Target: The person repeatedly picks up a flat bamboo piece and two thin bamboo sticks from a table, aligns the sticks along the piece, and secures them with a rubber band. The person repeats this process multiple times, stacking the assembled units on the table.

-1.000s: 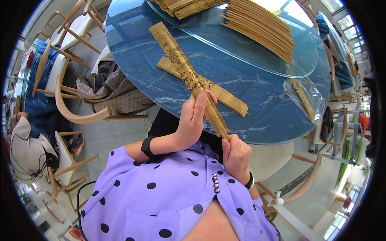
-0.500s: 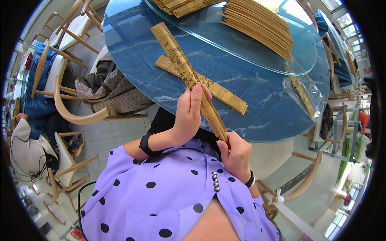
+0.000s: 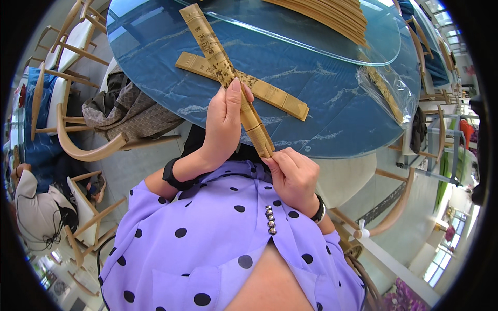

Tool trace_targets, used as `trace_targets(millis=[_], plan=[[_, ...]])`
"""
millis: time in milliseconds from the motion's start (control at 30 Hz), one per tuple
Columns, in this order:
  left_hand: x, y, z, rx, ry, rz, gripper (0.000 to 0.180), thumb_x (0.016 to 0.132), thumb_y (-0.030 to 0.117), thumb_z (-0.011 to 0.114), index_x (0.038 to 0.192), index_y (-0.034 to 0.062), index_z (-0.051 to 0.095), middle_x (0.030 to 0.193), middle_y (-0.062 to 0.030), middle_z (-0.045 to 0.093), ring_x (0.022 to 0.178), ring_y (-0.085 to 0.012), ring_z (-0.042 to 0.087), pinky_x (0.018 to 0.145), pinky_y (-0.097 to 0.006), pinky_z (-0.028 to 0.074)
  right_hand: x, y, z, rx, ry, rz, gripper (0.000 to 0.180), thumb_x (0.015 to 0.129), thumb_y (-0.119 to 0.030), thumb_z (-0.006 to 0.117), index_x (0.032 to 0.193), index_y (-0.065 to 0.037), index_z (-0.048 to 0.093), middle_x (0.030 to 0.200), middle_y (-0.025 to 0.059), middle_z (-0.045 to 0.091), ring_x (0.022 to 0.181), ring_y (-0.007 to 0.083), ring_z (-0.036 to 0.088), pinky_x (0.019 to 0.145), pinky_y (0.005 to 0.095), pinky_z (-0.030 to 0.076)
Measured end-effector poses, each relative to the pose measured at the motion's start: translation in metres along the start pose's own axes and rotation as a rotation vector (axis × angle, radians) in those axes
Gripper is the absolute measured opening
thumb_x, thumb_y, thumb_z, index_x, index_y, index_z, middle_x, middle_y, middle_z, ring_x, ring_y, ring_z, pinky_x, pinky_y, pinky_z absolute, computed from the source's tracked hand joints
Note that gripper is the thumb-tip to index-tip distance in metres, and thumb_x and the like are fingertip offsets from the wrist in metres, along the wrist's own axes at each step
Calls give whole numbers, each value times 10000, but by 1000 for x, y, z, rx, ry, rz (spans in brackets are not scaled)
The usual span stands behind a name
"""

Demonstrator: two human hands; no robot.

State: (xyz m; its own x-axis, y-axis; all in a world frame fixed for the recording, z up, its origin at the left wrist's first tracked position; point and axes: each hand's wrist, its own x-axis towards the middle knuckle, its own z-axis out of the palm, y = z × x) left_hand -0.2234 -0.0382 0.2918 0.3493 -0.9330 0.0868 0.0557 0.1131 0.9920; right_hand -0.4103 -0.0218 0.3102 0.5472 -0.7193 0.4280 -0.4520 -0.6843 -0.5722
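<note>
My left hand (image 3: 224,122) wraps around the middle of a long folded bamboo fan (image 3: 218,62), which slants up and away over the blue marbled round table (image 3: 332,119). At the fan's near end my right hand (image 3: 291,173) pinches the pivot with its fingertips. A second closed bamboo fan (image 3: 272,93) lies flat on the table under the held one, crossing it. I wear a purple blouse with black dots, with a black band on each wrist.
A stack of several bamboo fans (image 3: 332,13) rests on a round glass turntable (image 3: 363,49) further back. A clear plastic bag (image 3: 386,90) lies at the table's right. Wooden chairs (image 3: 88,150) stand left, one draped with grey cloth (image 3: 129,109); more chairs stand right.
The view has shifted slightly, so the table sits higher in the picture. My hands keep the same grip on the fan, with the left fingers sliding a little along it.
</note>
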Motion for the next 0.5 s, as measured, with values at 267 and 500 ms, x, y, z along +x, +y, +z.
trace_targets(millis=[267, 500], plan=[[3, 0, -7, 42, -31, -44, 461, 1137, 402, 357, 902, 61, 558, 812, -2, 530, 727, -81, 471, 691, -249, 401, 5, -1, -6, 48, 25, 24, 202, 801, -182, 841, 856, -54, 695, 736, 67, 629, 584, 225, 608, 510, 335, 469], [5, -5, -8, 89, -115, -79, 452, 1143, 370, 348, 894, 59, 560, 804, 5, 520, 738, -80, 458, 699, -254, 398, 5, -1, -2, 26, 147, 43, 249, 725, -168, 887, 826, -68, 682, 775, 42, 619, 593, 203, 590, 506, 314, 464]])
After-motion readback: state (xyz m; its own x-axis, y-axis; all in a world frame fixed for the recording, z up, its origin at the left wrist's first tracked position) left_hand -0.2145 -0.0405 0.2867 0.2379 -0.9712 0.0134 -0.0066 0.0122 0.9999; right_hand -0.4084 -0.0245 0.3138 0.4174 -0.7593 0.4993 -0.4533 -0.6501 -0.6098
